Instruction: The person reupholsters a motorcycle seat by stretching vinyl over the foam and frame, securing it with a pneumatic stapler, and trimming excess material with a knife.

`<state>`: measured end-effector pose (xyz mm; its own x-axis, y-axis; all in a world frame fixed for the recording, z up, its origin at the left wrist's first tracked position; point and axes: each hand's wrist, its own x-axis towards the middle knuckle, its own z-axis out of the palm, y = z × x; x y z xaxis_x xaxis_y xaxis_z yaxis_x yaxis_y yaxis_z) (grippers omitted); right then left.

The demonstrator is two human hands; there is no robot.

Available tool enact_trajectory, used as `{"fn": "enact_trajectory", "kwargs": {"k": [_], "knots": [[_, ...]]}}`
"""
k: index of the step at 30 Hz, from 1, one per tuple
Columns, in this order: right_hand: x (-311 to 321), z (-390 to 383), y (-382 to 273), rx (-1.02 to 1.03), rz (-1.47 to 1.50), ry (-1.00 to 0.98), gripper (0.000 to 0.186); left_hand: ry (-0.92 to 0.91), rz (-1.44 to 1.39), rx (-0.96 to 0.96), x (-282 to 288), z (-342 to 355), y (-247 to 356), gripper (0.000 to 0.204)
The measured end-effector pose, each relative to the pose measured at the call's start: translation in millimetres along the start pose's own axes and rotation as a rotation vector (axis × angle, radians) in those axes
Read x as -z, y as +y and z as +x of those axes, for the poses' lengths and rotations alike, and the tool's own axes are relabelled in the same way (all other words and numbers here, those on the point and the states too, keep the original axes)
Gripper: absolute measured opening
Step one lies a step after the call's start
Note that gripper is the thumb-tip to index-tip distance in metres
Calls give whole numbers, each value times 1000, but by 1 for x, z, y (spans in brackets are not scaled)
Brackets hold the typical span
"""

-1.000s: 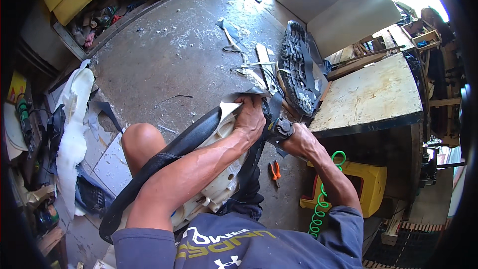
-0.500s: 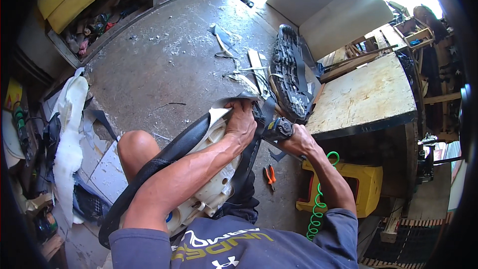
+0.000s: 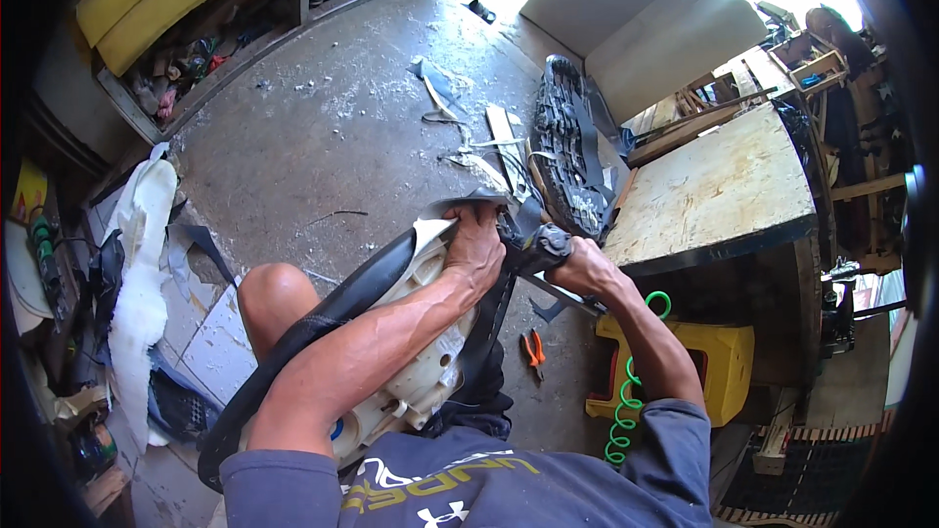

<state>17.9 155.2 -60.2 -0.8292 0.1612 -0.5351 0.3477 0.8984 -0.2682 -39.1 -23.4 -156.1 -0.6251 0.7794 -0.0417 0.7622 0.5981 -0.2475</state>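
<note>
A motorcycle seat lies upside down across my lap, its cream plastic base (image 3: pixel 419 386) facing up and its black cover (image 3: pixel 323 328) wrapped along the side. My left hand (image 3: pixel 476 244) is closed on the cover's loose edge at the far end of the seat, with the fingertips partly hidden. In my right hand (image 3: pixel 584 270) is a black air staple gun (image 3: pixel 544 245), held by its grip. Its nose points at the seat end beside my left hand; whether it touches is hidden. A green coiled air hose (image 3: pixel 626 411) hangs under my right forearm.
Orange-handled pliers (image 3: pixel 533 354) lie on the floor near a yellow step stool (image 3: pixel 724 362). A worn black seat piece (image 3: pixel 565 152) and cover scraps (image 3: pixel 438 93) lie ahead. At right stands a wooden table (image 3: pixel 724 186). White foam (image 3: pixel 137 313) leans at left.
My right hand has tilted the staple gun and brought it slightly left, closer to the seat end. My left hand keeps its hold on the cover. The view has shifted a little.
</note>
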Motion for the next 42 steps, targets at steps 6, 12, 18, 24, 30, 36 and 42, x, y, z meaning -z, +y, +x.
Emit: {"fn": "enact_trajectory", "kwargs": {"k": [6, 12, 18, 24, 30, 36, 42], "knots": [[-9, 6, 23, 6, -19, 24, 32, -20, 6, -17, -4, 0, 3, 44], [-21, 11, 18, 52, -68, 32, 32, -46, -6, -24, 2, -2, 4, 42], [-27, 12, 18, 7, -103, 37, 30, -37, -30, -51, -2, -1, 6, 42], [4, 6, 26, 1, 5, 95, 32, -3, 4, -1, -4, 1, 6, 41], [-23, 16, 38, 73, -50, 114, 34, -17, -10, 1, -2, -2, 5, 40], [-25, 19, 9, -46, -152, 65, 35, -52, -61, -45, -6, -2, 10, 39], [-36, 39, 55, 53, 5, 99, 31, -69, -70, -35, -8, 8, 4, 39]]}}
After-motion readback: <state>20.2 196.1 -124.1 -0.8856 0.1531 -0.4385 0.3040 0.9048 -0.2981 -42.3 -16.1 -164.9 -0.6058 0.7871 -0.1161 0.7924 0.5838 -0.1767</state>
